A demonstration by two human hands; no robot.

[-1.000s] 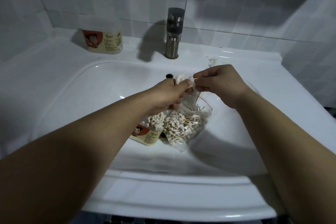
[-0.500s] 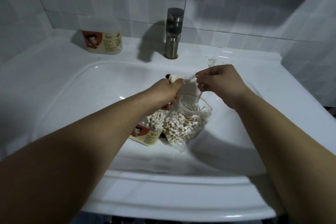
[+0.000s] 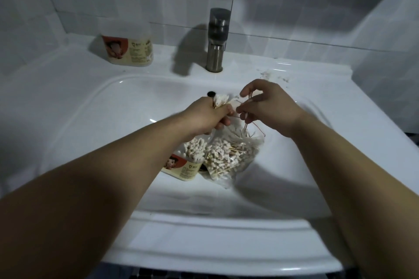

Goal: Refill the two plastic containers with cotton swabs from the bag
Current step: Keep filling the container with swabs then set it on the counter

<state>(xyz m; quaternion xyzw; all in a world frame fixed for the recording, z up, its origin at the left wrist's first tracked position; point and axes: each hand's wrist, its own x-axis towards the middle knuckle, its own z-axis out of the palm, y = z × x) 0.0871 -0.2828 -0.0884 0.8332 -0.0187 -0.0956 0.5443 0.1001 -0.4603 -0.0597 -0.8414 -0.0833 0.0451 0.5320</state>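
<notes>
two plastic containers (image 3: 128, 52) (image 3: 181, 166), one bag (image 3: 223, 182), many cotton swabs (image 3: 226, 149), one tap (image 3: 216, 41), one sink (image 3: 204, 233), two hands (image 3: 204, 115) (image 3: 269, 106)

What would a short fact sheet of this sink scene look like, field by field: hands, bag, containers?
Place: white sink with a metal faucet
Left hand: grips a swab bundle above the basin
Right hand: pinches a few loose swabs over the bag
Bag: clear plastic, lying in the basin, holds many swabs
Near container: in the basin beside the bag, open, packed with swabs
Far container: on the ledge left of the faucet; contents unclear
</notes>
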